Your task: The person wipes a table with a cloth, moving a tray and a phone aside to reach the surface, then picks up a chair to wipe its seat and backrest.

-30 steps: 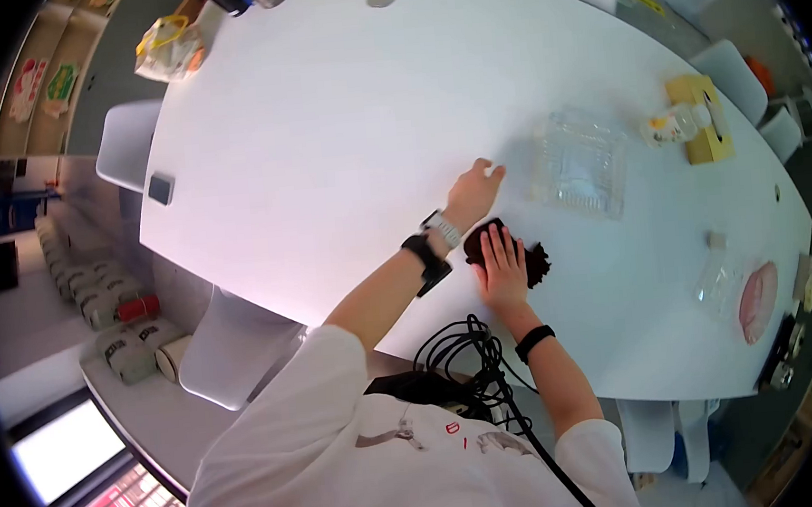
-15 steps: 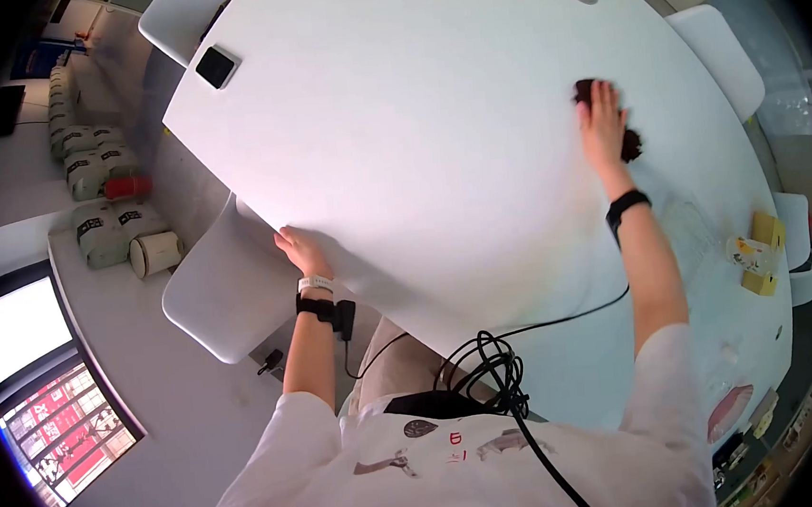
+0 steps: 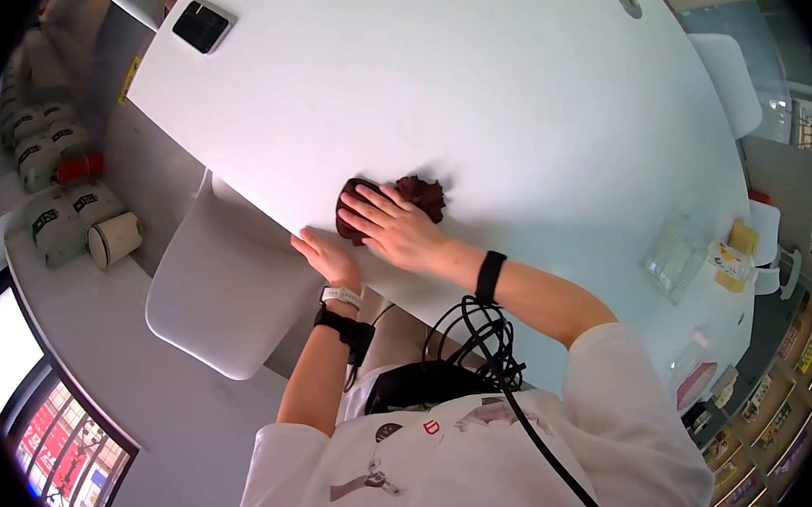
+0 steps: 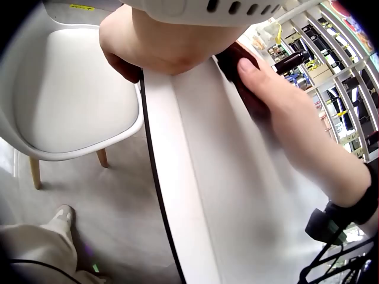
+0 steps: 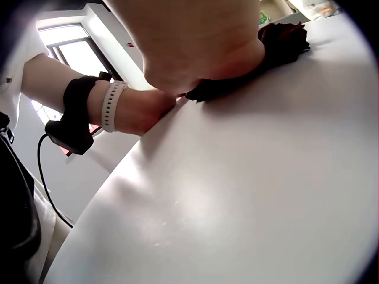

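Observation:
Under the right hand (image 3: 402, 233) lies a dark red cloth (image 3: 424, 198), bunched on the white table (image 3: 509, 102) near its front edge. The right fingers are straight and spread, pressing the cloth flat. Close by on the left, the left hand (image 3: 331, 259) rests at the table edge with its fingers over the rim. In the left wrist view the right hand (image 4: 290, 112) reaches across the tabletop onto the cloth (image 4: 251, 97). The cloth (image 5: 284, 44) shows beyond the right palm (image 5: 195, 47) in the right wrist view; that hand's fingers are hidden there.
A dark square device (image 3: 203, 26) sits at the table's far left corner. Clear plastic containers (image 3: 675, 256), a bottle and a yellow box (image 3: 741, 239) stand at the right. A white chair (image 3: 222, 277) is beside the left edge. Black cables (image 3: 480, 343) hang by the person's waist.
The right hand has swept the cloth from the far right of the table to the front left edge, beside the left hand. The left hand stays at the edge. The head view has shifted.

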`<state>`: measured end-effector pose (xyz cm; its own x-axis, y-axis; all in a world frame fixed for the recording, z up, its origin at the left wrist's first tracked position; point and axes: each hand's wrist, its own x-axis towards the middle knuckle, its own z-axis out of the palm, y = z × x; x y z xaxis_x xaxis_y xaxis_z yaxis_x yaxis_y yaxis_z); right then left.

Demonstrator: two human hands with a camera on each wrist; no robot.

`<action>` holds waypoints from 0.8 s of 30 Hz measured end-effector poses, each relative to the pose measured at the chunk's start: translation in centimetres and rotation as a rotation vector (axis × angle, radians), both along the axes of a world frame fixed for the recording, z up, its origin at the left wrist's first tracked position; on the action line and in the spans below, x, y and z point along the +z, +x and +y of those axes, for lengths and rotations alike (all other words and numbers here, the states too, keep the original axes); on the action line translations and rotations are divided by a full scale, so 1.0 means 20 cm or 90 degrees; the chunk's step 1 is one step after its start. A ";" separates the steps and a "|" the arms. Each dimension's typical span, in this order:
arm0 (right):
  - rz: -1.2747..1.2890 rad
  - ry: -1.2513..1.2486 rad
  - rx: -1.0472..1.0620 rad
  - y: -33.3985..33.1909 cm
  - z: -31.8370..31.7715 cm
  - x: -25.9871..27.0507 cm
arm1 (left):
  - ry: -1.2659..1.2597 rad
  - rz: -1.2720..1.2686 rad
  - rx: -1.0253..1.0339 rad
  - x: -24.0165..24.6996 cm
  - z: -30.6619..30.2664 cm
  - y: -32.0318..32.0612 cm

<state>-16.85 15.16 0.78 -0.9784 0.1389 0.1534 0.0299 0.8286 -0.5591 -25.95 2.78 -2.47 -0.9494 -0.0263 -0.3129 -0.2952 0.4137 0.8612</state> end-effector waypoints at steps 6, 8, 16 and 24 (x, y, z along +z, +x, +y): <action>-0.004 0.177 -0.384 0.13 1.16 -0.12 | 0.193 -0.090 0.123 0.05 0.04 -0.36; -0.070 0.184 -0.576 0.31 1.78 -0.27 | 0.080 -0.050 0.124 0.06 0.12 -0.51; -0.033 0.158 -0.241 -0.27 0.58 -0.09 | -0.127 -0.091 0.106 0.14 0.19 -0.51; -0.040 0.219 -0.137 -0.22 0.86 -0.09 | -0.245 -0.106 0.093 0.15 0.20 -0.53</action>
